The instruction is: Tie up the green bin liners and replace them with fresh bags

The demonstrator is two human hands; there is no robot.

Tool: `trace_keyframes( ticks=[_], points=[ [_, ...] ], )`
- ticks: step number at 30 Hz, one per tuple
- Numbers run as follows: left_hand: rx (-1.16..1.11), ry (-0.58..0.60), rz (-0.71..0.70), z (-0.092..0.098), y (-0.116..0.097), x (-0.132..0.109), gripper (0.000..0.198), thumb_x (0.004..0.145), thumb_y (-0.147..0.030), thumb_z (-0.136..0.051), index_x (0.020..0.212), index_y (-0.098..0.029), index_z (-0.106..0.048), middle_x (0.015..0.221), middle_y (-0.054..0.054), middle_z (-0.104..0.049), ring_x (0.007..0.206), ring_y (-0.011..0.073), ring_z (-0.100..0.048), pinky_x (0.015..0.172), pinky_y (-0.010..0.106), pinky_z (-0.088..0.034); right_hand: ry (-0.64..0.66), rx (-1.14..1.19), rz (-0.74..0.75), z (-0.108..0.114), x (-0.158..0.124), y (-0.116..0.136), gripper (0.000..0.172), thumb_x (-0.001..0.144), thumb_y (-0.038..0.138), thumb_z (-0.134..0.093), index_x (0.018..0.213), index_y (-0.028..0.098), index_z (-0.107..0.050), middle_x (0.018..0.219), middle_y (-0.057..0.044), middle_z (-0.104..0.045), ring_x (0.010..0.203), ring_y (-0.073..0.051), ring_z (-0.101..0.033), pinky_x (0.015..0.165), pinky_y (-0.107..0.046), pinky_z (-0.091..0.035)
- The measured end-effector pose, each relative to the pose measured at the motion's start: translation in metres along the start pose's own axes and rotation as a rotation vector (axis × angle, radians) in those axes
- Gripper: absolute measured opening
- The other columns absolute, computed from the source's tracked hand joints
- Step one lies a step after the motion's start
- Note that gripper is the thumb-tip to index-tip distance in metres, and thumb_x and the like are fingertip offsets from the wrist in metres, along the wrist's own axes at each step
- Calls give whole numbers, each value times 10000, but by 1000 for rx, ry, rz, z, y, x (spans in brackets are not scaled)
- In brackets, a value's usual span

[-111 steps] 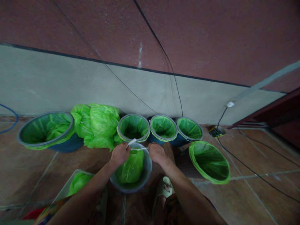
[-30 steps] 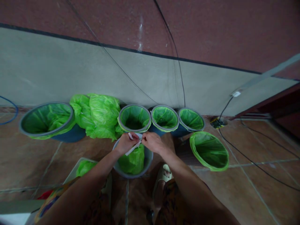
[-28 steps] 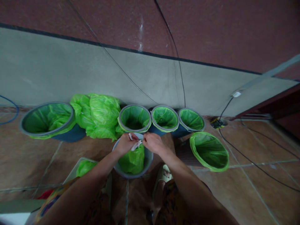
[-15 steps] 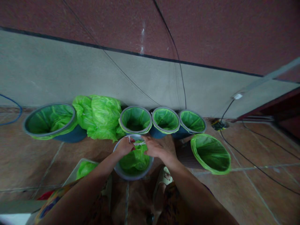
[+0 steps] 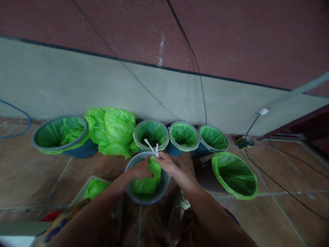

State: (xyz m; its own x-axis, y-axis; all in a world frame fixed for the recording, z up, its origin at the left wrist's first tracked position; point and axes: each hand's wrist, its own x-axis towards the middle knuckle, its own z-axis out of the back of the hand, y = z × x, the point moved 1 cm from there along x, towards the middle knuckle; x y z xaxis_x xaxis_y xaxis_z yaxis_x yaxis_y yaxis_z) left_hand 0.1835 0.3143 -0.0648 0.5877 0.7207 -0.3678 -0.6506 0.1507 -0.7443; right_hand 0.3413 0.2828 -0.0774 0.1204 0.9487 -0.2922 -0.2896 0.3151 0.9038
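Note:
Between my feet stands a pale grey bucket (image 5: 166, 181) with a green plastic bag (image 5: 151, 183) bunched inside it. My right hand (image 5: 166, 162) is closed at the bag's gathered top, right beside the knot of a white tie string (image 5: 156, 151). The string's loose ends stick up above the fingers. Lower on the bag's left side, my left hand (image 5: 142, 168) is wrapped round the green plastic; some of its fingers are hidden. Both hands are over the bucket's opening.
Along the wall stand several bins with green liners, among them a wide bin (image 5: 86, 137) at left. A heap of green bags (image 5: 115, 130) lies beside it. A brown lined bin (image 5: 205, 175) leans at right. Black cables (image 5: 272, 176) cross the floor; a white tray (image 5: 82, 192) sits left.
The white string, earlier stretched between both hands, now shows as a knot with ends sticking up. My left hand has moved down onto the bag; my right hand stays near the top.

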Motion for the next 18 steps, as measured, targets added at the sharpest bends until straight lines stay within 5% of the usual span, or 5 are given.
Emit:
trace_keyframes(
  ticks=[4,8,11,13,18],
  points=[
    [-92,-77,-63,-5,0,7,413,736,-141,-516,1137,-116,-612,1132,114,-683,1047,261,-629,957,353,-458,-23,141,6,7,-5,15,423,801,299,-548,1208,182,-543,796,0,-638,661,-126,-563,616,-240,-446],
    [-251,-239,6,-1,7,19,315,701,-84,-483,953,-155,-659,1009,90,-713,977,241,-645,911,355,-479,70,-202,207,22,-13,33,558,781,407,-611,1283,180,-523,1176,-103,-604,997,-203,-594,839,-342,-476],
    [-315,-319,80,2,8,22,280,695,-80,-470,903,-142,-648,879,92,-709,871,226,-656,821,343,-504,164,-440,366,22,-21,40,842,621,422,-771,1363,187,-450,1474,-146,-356,1331,-279,-371,1065,-412,-343],
    [-449,-342,96,3,4,21,303,695,-90,-470,944,-142,-634,861,75,-701,821,198,-655,771,316,-511,222,-521,392,15,-26,41,967,595,389,-797,1429,187,-350,1466,-158,-379,1349,-284,-356,1089,-428,-317],
    [-989,-249,173,8,-12,15,326,691,-218,-580,1003,-132,-619,749,25,-675,640,153,-631,647,290,-515,208,-624,308,0,-28,39,557,837,294,-577,1342,101,-443,1263,-178,-588,1182,-266,-544,996,-382,-410]
  ],
)
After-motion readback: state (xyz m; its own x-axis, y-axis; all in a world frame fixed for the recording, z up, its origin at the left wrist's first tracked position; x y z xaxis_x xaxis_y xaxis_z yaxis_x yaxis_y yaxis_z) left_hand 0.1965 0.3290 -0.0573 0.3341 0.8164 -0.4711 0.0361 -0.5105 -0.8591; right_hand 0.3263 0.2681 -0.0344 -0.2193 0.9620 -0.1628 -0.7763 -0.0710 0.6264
